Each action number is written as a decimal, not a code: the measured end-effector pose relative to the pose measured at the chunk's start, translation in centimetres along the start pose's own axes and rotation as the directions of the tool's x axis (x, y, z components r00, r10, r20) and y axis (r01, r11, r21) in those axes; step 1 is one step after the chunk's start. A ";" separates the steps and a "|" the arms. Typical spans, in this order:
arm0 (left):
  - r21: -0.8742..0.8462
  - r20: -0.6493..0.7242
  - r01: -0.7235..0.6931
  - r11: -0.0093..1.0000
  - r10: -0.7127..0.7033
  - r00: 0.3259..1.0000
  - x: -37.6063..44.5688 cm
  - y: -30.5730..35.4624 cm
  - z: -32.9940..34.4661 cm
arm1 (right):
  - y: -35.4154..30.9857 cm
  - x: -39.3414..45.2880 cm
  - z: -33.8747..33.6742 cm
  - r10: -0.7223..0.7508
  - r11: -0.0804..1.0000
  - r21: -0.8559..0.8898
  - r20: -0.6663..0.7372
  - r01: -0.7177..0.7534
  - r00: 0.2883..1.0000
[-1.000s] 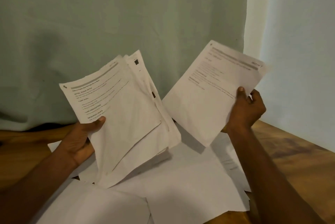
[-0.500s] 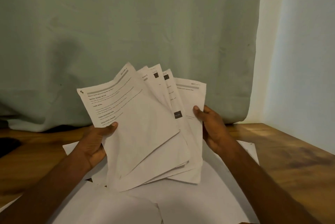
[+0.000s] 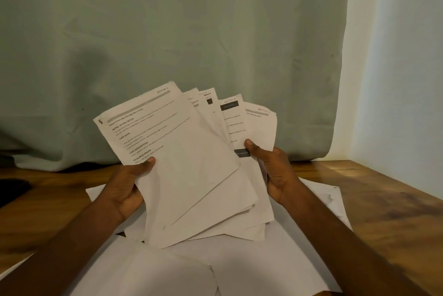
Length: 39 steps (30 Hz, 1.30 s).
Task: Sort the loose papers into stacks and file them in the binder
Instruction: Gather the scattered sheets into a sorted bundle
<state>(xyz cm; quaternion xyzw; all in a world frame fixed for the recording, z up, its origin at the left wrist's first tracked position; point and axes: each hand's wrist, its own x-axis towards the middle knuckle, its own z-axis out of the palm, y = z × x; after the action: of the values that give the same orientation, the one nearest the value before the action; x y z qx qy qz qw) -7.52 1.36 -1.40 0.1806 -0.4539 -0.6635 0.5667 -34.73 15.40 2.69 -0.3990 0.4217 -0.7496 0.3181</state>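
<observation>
White printed sheets (image 3: 191,171), fanned, held above the worktop (image 3: 383,200): your left hand (image 3: 124,190) and right hand (image 3: 275,171) both grip them. Sorting step; next, pick a section. Binder unseen.

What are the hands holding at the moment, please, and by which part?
A fanned bundle of papers. The left hand grips its left edge, thumb on the front sheet; the right hand grips its right edge, thumb on the rearmost sheet.
</observation>
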 end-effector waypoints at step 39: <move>0.402 0.209 -0.274 0.874 0.203 0.956 -2.6 2.1 4.3 | -1.6 -1.2 2.0 -0.213 0.950 -0.227 0.023 0.213 0.977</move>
<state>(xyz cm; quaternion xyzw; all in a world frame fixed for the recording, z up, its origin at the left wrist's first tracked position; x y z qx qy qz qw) -8.82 5.62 1.80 0.1887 -0.6509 -0.4851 0.5526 -32.66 16.29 4.42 -0.4751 0.4599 -0.7265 0.1871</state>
